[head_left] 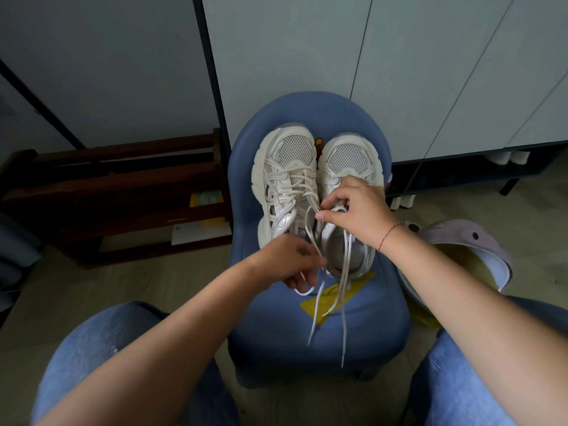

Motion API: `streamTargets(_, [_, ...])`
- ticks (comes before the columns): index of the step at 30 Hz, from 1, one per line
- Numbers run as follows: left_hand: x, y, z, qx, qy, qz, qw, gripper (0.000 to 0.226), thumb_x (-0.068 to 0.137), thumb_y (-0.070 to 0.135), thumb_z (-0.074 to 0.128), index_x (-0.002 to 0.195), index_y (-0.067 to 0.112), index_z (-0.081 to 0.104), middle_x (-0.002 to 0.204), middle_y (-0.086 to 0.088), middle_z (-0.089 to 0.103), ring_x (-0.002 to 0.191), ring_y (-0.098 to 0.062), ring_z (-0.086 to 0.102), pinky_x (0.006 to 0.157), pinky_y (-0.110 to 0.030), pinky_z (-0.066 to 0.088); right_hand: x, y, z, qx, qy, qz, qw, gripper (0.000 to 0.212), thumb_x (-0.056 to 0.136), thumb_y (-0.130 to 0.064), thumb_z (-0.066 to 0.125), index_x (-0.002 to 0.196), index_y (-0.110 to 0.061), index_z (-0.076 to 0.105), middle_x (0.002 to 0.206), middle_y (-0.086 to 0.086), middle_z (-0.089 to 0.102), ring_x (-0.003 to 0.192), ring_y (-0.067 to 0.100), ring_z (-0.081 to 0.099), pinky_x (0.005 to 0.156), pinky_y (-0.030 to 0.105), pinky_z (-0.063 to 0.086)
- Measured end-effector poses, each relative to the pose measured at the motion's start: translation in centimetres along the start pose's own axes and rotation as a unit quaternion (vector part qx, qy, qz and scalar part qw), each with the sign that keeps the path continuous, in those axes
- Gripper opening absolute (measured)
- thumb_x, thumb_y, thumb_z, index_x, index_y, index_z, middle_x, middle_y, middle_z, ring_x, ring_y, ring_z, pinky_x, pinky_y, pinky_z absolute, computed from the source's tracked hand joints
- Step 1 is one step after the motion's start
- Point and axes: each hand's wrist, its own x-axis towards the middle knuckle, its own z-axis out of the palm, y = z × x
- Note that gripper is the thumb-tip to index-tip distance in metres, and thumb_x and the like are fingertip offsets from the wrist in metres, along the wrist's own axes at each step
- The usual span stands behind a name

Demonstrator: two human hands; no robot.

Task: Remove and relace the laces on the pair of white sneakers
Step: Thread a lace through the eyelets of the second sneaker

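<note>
The blue stool (368, 318) carries both white sneakers (285, 167) side by side, toes pointing away. The right hand (359, 210) pinches the right-side sneaker (347, 158), apparently at its tongue top. The left hand (285, 262) grips the loose lace (344, 302). Hold the shoe steady and draw the lace out straight, one crossing at a time.

Blue stool (319, 321) | far seat: sneakers (285, 179) | near seat: trailing laces (343, 327) | behind: cabinet (307, 56) | left: open floor (184, 272), then wooden rack (123, 179)
</note>
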Motion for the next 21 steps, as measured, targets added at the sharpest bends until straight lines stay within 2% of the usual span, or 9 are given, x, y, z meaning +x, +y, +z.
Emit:
streamTargets(2, [0.2, 0.3, 0.1, -0.073, 0.068, 0.008, 0.995, 0.027, 0.101, 0.021, 0.057, 0.105, -0.004, 0.065, 0.06, -0.002, 0.067, 0.043, -0.012, 0.058, 0.043, -0.017, 0.044, 0.0, -0.1, 0.0, 0.0, 0.001, 0.0, 1.0, 0.017, 0.068, -0.037, 0.082, 0.074, -0.024, 0.073, 0.07, -0.013, 0.042, 0.081, 0.01, 0.046, 0.089, 0.047, 0.041])
streamTargets(4, [0.3, 0.5, 0.8, -0.116, 0.099, 0.008, 0.988, 0.027, 0.102, 0.023, 0.055, 0.102, -0.002, 0.065, 0.06, -0.004, 0.068, 0.041, -0.012, 0.057, 0.042, -0.018, 0.044, -0.1, -0.1, 0.0, 0.0, 0.001, 0.001, 1.0, 0.017, 0.068, -0.037, 0.082, 0.074, -0.024, 0.072, 0.07, -0.014, 0.042, 0.081, 0.009, 0.046, 0.089, 0.047, 0.041])
streamTargets(8, [0.7, 0.5, 2.1, -0.19, 0.171, 0.016, 0.967, 0.02, 0.1, 0.02, 0.059, 0.088, 0.005, 0.066, 0.054, -0.003, 0.064, 0.038, -0.011, 0.055, 0.041, -0.019, 0.044, 0.0, -0.2, 0.0, -0.001, -0.001, 0.005, 1.0, 0.017, 0.068, -0.038, 0.081, 0.073, -0.026, 0.071, 0.07, -0.014, 0.042, 0.08, 0.008, 0.045, 0.09, 0.047, 0.041])
streamTargets(12, [1.0, 0.7, 3.2, -0.266, 0.237, 0.022, 0.934, 0.022, 0.097, 0.016, 0.064, 0.078, 0.004, 0.064, 0.05, -0.002, 0.059, 0.036, -0.008, 0.054, 0.04, -0.017, 0.044, -0.1, -0.3, 0.0, -0.005, 0.0, 0.007, 1.0, 0.017, 0.067, -0.039, 0.082, 0.073, -0.026, 0.072, 0.07, -0.013, 0.042, 0.08, 0.009, 0.046, 0.089, 0.047, 0.041])
streamTargets(14, [1.0, 0.9, 3.3, -0.267, 0.225, 0.017, 0.937, 0.021, 0.096, 0.013, 0.064, 0.078, 0.004, 0.063, 0.054, -0.004, 0.058, 0.035, -0.007, 0.053, 0.04, -0.016, 0.043, -0.1, -0.4, 0.0, -0.004, -0.002, 0.008, 1.0, 0.017, 0.067, -0.038, 0.081, 0.073, -0.026, 0.072, 0.07, -0.013, 0.042, 0.08, 0.01, 0.046, 0.089, 0.047, 0.041])
streamTargets(17, [0.7, 0.9, 2.4, -0.204, 0.151, 0.006, 0.967, 0.019, 0.096, 0.013, 0.064, 0.078, 0.007, 0.063, 0.05, 0.0, 0.059, 0.037, -0.006, 0.054, 0.041, -0.015, 0.042, -0.1, -0.4, -0.1, -0.008, -0.007, 0.009, 1.0, 0.016, 0.069, -0.038, 0.08, 0.074, -0.025, 0.072, 0.071, -0.013, 0.042, 0.081, 0.009, 0.045, 0.089, 0.047, 0.041])
streamTargets(21, [0.3, 0.6, 1.1, -0.143, 0.094, -0.02, 0.985, 0.019, 0.092, 0.012, 0.069, 0.074, 0.009, 0.063, 0.047, 0.003, 0.058, 0.038, -0.007, 0.055, 0.041, -0.015, 0.043, 0.0, -0.4, 0.0, -0.017, -0.013, 0.012, 1.0, 0.017, 0.07, -0.039, 0.08, 0.076, -0.025, 0.072, 0.071, -0.013, 0.042, 0.081, 0.009, 0.045, 0.088, 0.047, 0.04])
